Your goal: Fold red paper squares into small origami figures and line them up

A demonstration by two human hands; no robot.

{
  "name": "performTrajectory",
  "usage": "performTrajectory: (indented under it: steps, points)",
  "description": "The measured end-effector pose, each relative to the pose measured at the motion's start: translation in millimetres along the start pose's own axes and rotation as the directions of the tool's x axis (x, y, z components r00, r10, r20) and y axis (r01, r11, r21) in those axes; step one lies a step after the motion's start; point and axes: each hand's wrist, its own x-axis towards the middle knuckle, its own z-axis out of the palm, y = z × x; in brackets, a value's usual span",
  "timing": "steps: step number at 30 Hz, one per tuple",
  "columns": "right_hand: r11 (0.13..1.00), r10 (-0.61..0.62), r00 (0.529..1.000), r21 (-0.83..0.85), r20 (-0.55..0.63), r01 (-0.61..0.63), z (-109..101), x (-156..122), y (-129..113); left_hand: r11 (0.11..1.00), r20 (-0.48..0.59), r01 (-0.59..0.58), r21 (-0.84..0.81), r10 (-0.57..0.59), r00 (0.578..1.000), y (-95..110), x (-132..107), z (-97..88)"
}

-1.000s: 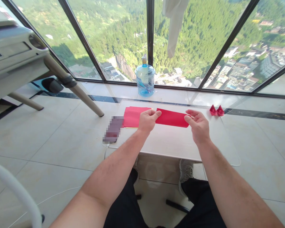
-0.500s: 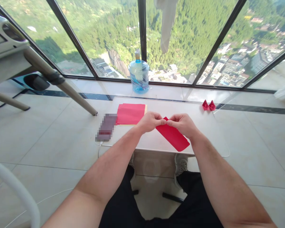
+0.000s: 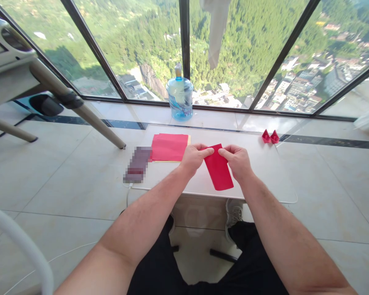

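A folded strip of red paper [image 3: 218,172] lies lengthwise toward me over the small white table [image 3: 258,164]. My left hand [image 3: 194,157] pinches its far left corner. My right hand [image 3: 238,162] pinches the far right corner, fingers closed on the top edge. Both hands sit close together at the strip's far end. A stack of red paper sheets [image 3: 169,147] lies on the table just left of my left hand.
A blurred phone [image 3: 137,164] with a white cable rests at the table's left edge. Two small red folded paper pieces [image 3: 270,136] sit at the back right. A blue water jug [image 3: 179,97] stands by the window. A tilted machine leg [image 3: 80,107] is at left.
The red strip has turned from lying sideways to pointing toward me. My hands moved from its two ends to the two corners of one short edge.
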Motion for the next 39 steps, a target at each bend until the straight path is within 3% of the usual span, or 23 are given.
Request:
performTrajectory:
  steps: [3,6,15,21,25,28,35,39]
  points:
    - [1.0,-0.013,0.998,-0.004,0.055,0.013,-1,1,1,0.997,0.051,0.0,0.076,-0.004,0.999,4,0,-2.7]
    - [1.0,-0.029,0.999,-0.006,0.019,0.029,-1,2,2,0.995,0.05,0.004,0.099,-0.009,0.999,6,-1,-3.8]
    - [0.996,-0.073,0.987,0.043,-0.141,0.08,3,5,3,0.996,-0.072,-0.09,0.001,0.09,0.993,2,6,-4.5]
    - [0.986,-0.027,0.964,0.149,-0.264,0.068,-12,11,2,0.989,-0.247,-0.146,-0.013,0.138,0.959,7,16,-18.4]
    - [0.989,-0.027,0.972,0.138,-0.231,0.061,-7,9,1,0.999,-0.06,-0.03,-0.031,0.028,0.998,6,13,-12.6]
    - [0.988,-0.029,0.981,0.141,-0.193,0.057,1,6,1,1.0,0.052,-0.003,-0.02,0.004,0.999,3,8,-2.9]
    - [0.987,-0.045,0.972,0.14,-0.229,0.079,5,6,-1,0.997,-0.045,-0.07,0.021,0.071,0.996,-1,7,1.4]
    - [0.987,-0.052,0.98,0.142,-0.192,0.08,5,5,0,0.997,-0.057,-0.073,-0.018,0.072,0.996,2,6,1.2]
